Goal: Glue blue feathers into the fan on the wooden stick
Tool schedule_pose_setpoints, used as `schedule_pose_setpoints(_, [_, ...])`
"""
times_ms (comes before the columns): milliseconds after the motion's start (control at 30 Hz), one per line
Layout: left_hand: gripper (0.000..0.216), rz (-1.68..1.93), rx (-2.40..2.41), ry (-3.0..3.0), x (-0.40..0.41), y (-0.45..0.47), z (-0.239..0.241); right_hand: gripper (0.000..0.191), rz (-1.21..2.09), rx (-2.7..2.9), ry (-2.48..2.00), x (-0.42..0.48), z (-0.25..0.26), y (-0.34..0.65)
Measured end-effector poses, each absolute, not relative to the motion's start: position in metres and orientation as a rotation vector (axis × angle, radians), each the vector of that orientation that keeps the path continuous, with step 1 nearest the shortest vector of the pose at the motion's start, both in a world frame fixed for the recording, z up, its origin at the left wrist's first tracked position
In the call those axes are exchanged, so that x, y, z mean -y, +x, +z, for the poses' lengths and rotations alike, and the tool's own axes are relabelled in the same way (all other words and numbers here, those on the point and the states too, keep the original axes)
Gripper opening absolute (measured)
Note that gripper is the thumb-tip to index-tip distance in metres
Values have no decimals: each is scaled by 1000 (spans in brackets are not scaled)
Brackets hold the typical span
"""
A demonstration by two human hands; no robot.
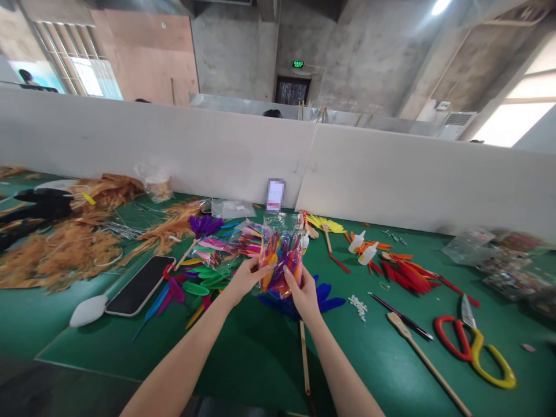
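Both my hands hold a clear plastic bag of mixed coloured feathers [280, 249] upright over the green table mat [243, 353]. My left hand [247, 278] grips its left lower side with fingers closed on the plastic. My right hand [304, 292] pinches the bag's right lower edge. Under my right hand lie blue feathers [328, 301] on a wooden stick [304, 359]. Loose green, pink and purple feathers [204, 272] spread to the left of the bag.
A phone [141, 285] and a white oval piece [88, 311] lie left. Straw-coloured fibre piles [61, 255] fill the far left. Glue bottles [362, 248], red feathers [406, 275], red-and-yellow scissors [475, 341] and a wooden-handled tool [423, 359] lie right. A white partition [391, 174] backs the table.
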State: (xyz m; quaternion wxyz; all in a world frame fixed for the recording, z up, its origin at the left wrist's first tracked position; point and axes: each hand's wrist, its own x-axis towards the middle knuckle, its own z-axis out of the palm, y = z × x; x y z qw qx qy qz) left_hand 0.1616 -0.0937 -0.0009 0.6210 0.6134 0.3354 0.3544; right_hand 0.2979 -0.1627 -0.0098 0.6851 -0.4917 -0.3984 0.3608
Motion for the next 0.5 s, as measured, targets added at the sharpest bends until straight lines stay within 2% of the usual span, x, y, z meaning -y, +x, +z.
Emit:
schedule_pose_setpoints(100, [49,812,-752,1392,96,164,0,47,834,851,-1069,162,-12,296])
schedule_pose_setpoints(267, [54,776,-731,1385,99,165,2,37,879,822,-1123,162,-18,300])
schedule_pose_setpoints(500, [45,713,-652,1421,101,160,10,34,796,880,-1089,161,-17,301])
